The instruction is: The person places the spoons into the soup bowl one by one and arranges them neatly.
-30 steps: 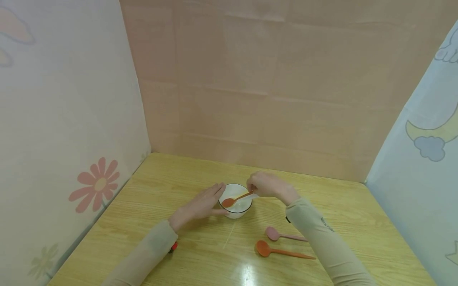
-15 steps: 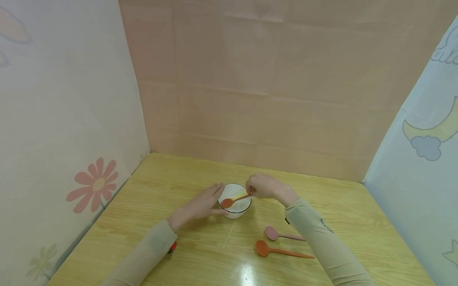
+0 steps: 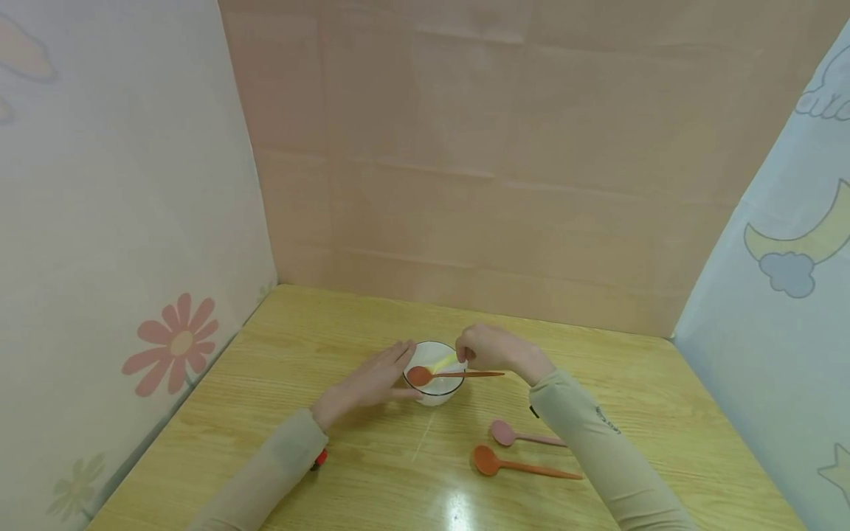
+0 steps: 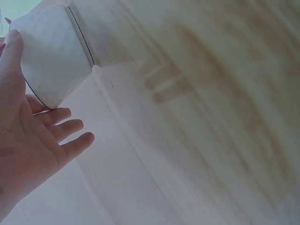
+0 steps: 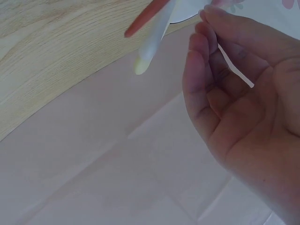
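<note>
A white bowl [image 3: 434, 400] with a dark rim stands on the table, and my left hand [image 3: 372, 377] holds its left side between thumb and fingers. An orange spoon [image 3: 420, 376] lies across the bowl, its handle jutting right past the rim, below my right hand [image 3: 496, 346]. That hand's fingertips pinch a slim white handle-like piece [image 5: 239, 72]; its other end is hidden. Beside the orange handle [image 5: 145, 18], the right wrist view shows a pale handle [image 5: 151, 47] with a yellowish tip. A yellow strip [image 3: 443, 363] shows inside the bowl.
A pink spoon [image 3: 503, 433] and a larger orange spoon [image 3: 487, 461] lie right of the bowl, partly near the right sleeve. A small red item [image 3: 321, 457] peeks out by the left sleeve. Patterned side drapes and a plain backdrop enclose the table [image 3: 372, 472].
The orange spoon's handle has left my right fingers and swung down, now lying nearly level to the right. More yellow shows in the bowl. My left hand has stayed at the bowl.
</note>
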Available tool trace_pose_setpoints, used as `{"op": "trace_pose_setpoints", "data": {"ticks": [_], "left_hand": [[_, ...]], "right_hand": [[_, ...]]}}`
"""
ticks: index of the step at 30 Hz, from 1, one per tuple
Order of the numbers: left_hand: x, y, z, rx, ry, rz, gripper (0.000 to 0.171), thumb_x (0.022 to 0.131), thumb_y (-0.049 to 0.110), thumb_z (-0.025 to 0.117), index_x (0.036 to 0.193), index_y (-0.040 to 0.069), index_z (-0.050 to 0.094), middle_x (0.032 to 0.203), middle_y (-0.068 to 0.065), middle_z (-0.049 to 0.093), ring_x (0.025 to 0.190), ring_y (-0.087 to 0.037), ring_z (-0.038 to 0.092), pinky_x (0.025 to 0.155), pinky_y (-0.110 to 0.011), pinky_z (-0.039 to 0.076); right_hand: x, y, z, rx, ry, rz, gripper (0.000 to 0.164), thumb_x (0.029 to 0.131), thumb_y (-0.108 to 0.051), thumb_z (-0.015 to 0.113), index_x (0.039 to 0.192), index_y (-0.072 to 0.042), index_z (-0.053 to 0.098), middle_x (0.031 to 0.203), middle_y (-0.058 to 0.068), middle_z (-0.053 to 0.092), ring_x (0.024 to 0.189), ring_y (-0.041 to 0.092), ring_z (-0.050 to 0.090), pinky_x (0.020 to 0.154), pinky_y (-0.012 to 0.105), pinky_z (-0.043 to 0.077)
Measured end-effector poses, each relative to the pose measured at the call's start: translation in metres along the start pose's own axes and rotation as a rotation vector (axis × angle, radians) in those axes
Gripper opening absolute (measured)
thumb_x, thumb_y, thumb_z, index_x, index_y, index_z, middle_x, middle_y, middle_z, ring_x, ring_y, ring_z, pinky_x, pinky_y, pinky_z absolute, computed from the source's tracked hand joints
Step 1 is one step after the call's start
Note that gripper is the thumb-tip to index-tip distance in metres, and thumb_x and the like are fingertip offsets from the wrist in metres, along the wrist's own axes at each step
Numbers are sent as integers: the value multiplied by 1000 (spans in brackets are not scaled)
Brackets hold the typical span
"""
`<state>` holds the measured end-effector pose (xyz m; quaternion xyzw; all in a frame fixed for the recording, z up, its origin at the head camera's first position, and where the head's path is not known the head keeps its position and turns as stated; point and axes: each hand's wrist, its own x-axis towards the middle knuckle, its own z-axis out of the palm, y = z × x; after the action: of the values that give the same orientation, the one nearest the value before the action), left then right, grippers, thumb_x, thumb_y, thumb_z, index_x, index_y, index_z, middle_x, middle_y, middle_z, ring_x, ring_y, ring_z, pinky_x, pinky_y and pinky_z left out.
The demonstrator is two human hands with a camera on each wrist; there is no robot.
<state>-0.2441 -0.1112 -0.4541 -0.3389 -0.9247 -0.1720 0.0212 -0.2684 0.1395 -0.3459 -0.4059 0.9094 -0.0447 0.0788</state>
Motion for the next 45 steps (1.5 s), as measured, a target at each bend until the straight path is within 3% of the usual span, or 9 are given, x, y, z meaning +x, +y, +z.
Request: {"op": "trace_pose_setpoints", "data": {"ticks": [12,24,38,45], "left_hand": [[0,0,1,-8,-11,-2,93,92,54,63,153,-6,26,160,-27,28,148,-44,30,120,-54,31],[-3,1,0,-42,-35,-31,96,92,56,61,155,-4,22,162,-23,25,151,-41,26,122,-53,27],[-3,1,0,-24,-17,-11,92,93,52,63,154,-6,25,161,-25,27,149,-42,28,121,-54,28],[-1,2,0,-31,-16,-20,93,93,51,63,155,-6,23,161,-26,26,149,-43,27,121,-54,28]], "right_hand": [[-7,6,0,53,1,15,14,80,11,67,88,-1,71,88,7,69,77,12,56,69,23,49],[-19,13,-2,61,53,-1,10,83,8,68,89,0,70,79,4,63,72,9,48,64,20,42],[-40,29,2,82,137,-3,10,82,5,73,89,-2,70,79,2,63,71,10,51,64,19,43],[-53,33,4,121,156,13,7,85,2,71,91,-2,70,88,8,69,77,12,59,69,23,50]]}}
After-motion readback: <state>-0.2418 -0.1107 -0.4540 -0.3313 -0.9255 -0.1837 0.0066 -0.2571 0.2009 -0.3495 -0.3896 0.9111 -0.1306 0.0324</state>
